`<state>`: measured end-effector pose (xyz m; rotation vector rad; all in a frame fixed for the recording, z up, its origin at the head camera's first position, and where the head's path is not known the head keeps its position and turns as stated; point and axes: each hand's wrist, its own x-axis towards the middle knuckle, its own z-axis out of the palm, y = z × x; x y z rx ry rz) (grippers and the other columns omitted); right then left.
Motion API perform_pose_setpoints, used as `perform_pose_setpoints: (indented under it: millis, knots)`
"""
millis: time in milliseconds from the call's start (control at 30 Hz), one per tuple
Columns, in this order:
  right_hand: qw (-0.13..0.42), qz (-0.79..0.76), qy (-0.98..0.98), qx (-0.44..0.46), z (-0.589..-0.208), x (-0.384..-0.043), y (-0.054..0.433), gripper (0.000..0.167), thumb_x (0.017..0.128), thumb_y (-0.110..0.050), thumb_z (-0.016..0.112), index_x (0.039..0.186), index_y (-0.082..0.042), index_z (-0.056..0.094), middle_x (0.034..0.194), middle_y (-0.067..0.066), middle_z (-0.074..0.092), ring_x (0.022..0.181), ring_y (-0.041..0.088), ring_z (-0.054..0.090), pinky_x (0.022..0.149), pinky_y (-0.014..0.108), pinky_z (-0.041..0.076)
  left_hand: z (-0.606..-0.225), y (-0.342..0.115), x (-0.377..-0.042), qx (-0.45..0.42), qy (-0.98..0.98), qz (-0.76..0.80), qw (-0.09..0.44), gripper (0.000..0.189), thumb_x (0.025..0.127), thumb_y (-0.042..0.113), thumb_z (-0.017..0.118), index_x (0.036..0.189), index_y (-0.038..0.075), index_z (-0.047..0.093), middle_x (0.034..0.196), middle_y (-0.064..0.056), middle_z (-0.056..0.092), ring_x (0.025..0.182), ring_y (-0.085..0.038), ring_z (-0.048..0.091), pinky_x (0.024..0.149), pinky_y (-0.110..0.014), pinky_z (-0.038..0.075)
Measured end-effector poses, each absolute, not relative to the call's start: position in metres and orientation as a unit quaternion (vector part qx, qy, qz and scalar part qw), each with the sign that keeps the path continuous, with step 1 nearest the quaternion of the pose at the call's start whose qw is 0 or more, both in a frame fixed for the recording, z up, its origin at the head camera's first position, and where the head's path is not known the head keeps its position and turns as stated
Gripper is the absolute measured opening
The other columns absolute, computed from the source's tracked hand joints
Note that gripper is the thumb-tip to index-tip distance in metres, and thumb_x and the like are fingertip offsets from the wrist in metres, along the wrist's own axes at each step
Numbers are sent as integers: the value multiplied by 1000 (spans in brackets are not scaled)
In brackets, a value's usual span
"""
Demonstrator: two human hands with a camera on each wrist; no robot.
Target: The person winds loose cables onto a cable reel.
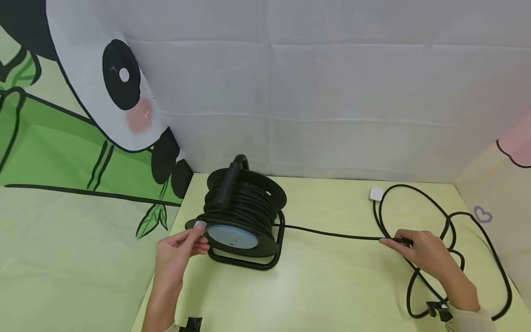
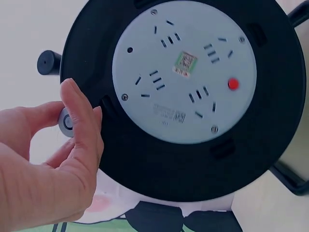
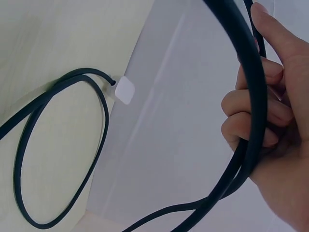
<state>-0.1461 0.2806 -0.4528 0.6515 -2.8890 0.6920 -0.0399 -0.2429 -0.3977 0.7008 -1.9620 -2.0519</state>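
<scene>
A black cable reel [image 1: 244,203] stands on the table's left part, wound with many turns of black cable. Its round light-blue socket panel [image 2: 186,104] carries several outlets and a red button [image 2: 233,84]. My left hand [image 1: 176,256] pinches a small grey knob [image 2: 66,122] at the edge of the reel's flange. On the right, my right hand [image 1: 429,253] grips the black cable [image 1: 332,232], its fingers curled round it in the right wrist view. From reel to hand the cable runs nearly straight. Loose loops end in a white plug [image 1: 376,193].
The reel's black handle [image 1: 229,184] points upward and its tubular frame [image 1: 249,264] rests on the pale yellow table [image 1: 323,286]. Loose cable loops [image 1: 504,276] spread over the right side. Printed cloth walls [image 1: 332,92] stand behind and beside the table.
</scene>
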Motion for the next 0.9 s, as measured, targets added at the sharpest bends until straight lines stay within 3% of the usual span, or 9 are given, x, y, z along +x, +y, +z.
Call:
perform_pose_setpoints:
  millis: [433,900]
  knots:
    - [35,256,-936,239,-461,-149,258,28,94,-30,78,73,-25,59,58,-18,34,52,-2,30,49,20,29,-393,-220,-41,202,-684,-696,90,36,96,22,76,106,-13,74,71,-7,70,59,-20,70,64,-33,64]
    - [7,286,-918,276,-470,-154,234,26,98,-26,72,76,-28,60,59,-20,30,52,-3,27,48,19,27,-399,-194,-45,157,-681,-713,60,30,95,14,76,98,-16,73,72,-13,70,59,-19,69,62,-35,64]
